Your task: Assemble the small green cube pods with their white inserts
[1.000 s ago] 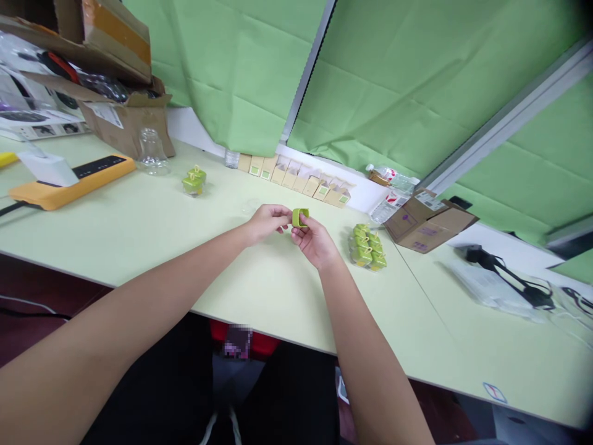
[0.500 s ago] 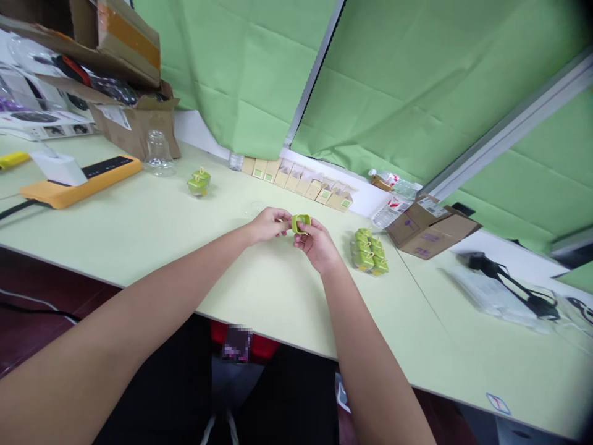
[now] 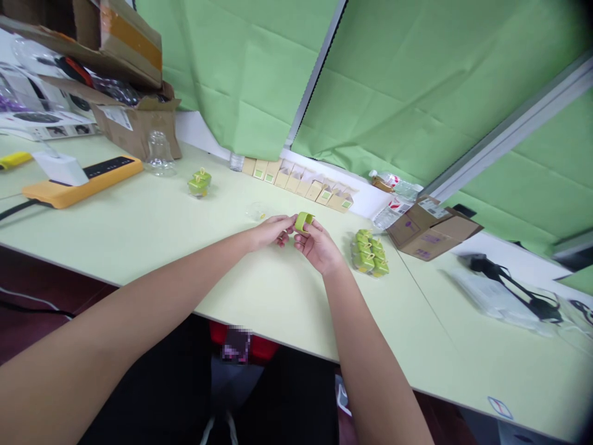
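Note:
A hollow, square green lid [image 3: 304, 220] is held up over the table with its open side tilted to the right. My right hand [image 3: 319, 248] grips it, the thumb and fingers closed on its lower right side. From the other side, my left hand [image 3: 274, 232] meets the lid's left edge with its fingertips pinched together; whether a small part is also between them is hidden. Just beyond my left hand lies a small clear plastic cup [image 3: 254, 211]. To the right stands a cluster of clear containers with green lids [image 3: 369, 252], each lid bearing a small loop.
A smaller green-lidded group [image 3: 199, 183] stands at the left, near an orange power strip [image 3: 83, 182] and a clear bottle [image 3: 160, 154]. Small cardboard boxes [image 3: 296, 179] line the wall. Further right are plastic bottles [image 3: 393, 185], a carton [image 3: 430, 228] and a black strap [image 3: 519, 287].
The green lid has been turned and tipped, so its outer side shows more. My left hand has rotated slightly, and the clear cup behind it shows more plainly.

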Available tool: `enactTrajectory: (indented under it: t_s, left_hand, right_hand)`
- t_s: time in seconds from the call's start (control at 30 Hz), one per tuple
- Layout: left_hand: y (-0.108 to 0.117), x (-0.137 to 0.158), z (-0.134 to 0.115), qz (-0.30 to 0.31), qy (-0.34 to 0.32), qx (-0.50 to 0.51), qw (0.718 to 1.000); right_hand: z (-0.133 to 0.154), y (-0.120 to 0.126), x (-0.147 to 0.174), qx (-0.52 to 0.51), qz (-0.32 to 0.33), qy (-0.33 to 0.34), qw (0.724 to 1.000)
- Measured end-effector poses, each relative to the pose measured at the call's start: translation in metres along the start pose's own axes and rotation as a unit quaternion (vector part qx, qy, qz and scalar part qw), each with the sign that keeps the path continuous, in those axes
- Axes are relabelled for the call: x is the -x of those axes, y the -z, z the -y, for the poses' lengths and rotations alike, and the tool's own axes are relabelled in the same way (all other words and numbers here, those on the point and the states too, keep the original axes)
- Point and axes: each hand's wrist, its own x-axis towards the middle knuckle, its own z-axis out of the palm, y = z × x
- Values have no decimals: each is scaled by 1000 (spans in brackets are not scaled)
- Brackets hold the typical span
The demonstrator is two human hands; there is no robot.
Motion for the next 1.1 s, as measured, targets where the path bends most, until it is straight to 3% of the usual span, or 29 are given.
enactTrajectory:
  t_s: [0.17, 0.4, 0.73, 0.83, 0.93, 1.1]
  left_hand:
    - [-10, 2, 0, 30, -10, 31, 999]
    - [-13, 4, -3, -32, -82, 25, 996]
    - [-8, 2, 1, -100, -184, -150, 966]
    - [-6, 0, 0, -107, -161, -141, 971]
    - [-7, 0, -2, -109, -111, -68, 985]
    - [-7, 2, -3, -17, -36, 56, 998]
  right_hand:
    - [-1, -4, 1, 4, 20, -27, 999]
    - [1, -9, 3, -6, 8, -41, 999]
    - [-4, -1, -3, 31, -44, -28, 998]
    - [-6, 0, -5, 71, -70, -14, 995]
    - [-7, -1, -6, 93, -84, 8, 992]
    - [-6, -3, -6, 97, -59, 35, 993]
